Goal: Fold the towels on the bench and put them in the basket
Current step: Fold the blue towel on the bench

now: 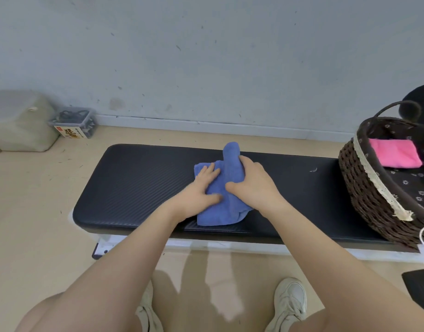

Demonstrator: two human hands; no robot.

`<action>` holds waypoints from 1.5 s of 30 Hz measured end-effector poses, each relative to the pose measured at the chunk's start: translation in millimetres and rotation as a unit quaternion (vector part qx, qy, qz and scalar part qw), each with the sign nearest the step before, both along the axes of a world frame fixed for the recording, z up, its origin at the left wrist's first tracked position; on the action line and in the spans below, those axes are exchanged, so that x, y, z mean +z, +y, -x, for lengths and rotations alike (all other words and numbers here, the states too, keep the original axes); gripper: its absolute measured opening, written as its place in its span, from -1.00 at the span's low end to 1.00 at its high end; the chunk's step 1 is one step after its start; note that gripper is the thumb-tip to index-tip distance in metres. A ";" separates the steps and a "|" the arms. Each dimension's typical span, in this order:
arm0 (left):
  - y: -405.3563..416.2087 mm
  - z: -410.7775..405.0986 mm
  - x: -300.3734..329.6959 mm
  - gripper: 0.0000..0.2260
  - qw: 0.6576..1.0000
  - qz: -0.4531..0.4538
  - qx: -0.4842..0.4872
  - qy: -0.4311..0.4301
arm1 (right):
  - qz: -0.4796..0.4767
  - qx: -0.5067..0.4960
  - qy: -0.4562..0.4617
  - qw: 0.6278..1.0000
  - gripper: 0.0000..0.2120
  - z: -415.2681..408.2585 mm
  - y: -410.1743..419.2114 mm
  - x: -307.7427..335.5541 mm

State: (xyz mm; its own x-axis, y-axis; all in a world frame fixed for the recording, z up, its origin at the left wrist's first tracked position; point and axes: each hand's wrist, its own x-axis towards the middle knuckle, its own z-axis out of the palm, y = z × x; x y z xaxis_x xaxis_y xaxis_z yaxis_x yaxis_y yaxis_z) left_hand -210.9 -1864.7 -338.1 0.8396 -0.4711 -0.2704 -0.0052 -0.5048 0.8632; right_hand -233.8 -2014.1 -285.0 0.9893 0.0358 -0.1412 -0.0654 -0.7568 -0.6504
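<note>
done: pink towel (395, 153) folded, lying in wicker basket (364, 188) at 3 o'clock end of bench (139, 178) | in hand: blue towel (220, 212) mid-bench, partly folded, bunched | left hand (201, 188) flat, pressing it | right hand (251, 180) curled round raised fold | left: finish folding, carry to basket
</note>
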 end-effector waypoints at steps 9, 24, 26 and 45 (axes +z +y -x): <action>28.1 -14.8 6.4 -0.53 0.954 0.212 0.159 0.138 | 0.120 0.086 0.027 0.989 -0.64 7.7 51.8 -10.4; 28.6 -50.3 14.2 -0.70 0.983 -0.162 0.018 -0.089 | 0.095 0.211 -0.049 0.972 -0.21 28.8 7.4 -30.8; 27.7 -46.3 9.3 -0.69 0.979 -0.173 0.048 -0.092 | 0.083 0.213 -0.065 0.971 -0.11 32.8 -2.7 -43.3; 37.3 -20.4 8.5 -0.54 0.993 -0.087 0.080 -0.026 | -0.159 0.038 0.102 0.981 -0.61 10.7 -45.8 -29.1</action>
State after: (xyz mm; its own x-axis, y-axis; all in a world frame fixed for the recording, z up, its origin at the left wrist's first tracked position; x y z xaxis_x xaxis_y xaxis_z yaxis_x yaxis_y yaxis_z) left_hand -190.5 -1827.4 -329.6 0.9150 -0.2795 -0.2910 0.0458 -0.6446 0.7632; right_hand -244.5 -2059.9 -314.1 0.9340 0.1831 -0.3067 -0.1704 -0.5263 -0.8331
